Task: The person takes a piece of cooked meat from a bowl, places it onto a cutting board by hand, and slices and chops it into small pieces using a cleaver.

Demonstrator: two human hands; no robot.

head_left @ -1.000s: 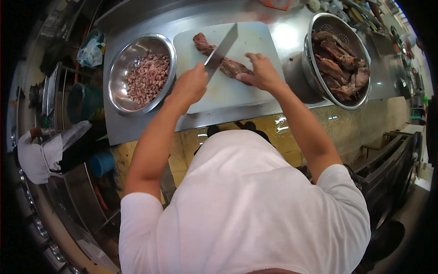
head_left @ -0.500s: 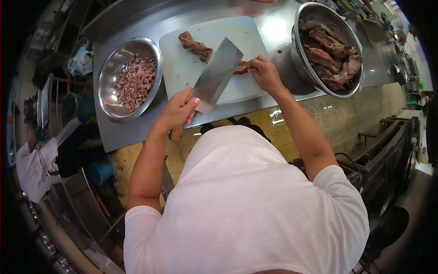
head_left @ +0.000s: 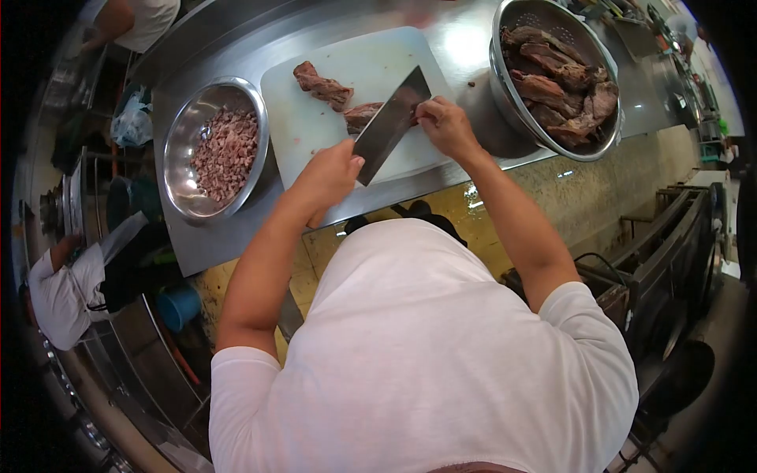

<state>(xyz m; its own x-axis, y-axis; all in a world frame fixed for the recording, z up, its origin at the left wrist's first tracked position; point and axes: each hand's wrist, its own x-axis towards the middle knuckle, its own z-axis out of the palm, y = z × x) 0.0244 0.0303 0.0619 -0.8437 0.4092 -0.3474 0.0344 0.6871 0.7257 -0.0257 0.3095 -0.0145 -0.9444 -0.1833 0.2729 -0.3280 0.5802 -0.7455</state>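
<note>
My left hand [head_left: 330,175] is wrapped round the handle of a cleaver [head_left: 393,126], its broad blade tilted across a strip of cooked meat [head_left: 363,116]. The blade hides the strip's middle. At the strip's right end, the fingers of my right hand [head_left: 446,126] pinch the meat close beside the blade. Another chunk of meat [head_left: 322,85] lies farther back on the white cutting board [head_left: 296,150]. To the left stands a steel bowl [head_left: 178,162] holding finely diced meat [head_left: 226,154]. A steel colander [head_left: 498,67] with large meat pieces [head_left: 564,83] stands to the right.
Everything stands on a steel table [head_left: 189,244], whose front edge runs just before my body. A person in white [head_left: 67,292] is at the far left, another person's arm and shirt [head_left: 146,20] at the upper left. A blue bucket [head_left: 178,307] is on the floor.
The cleaver has shifted right, nearer my right hand, and its blade now looks narrower. More of the meat strip shows left of the blade. A second person has appeared at the upper left.
</note>
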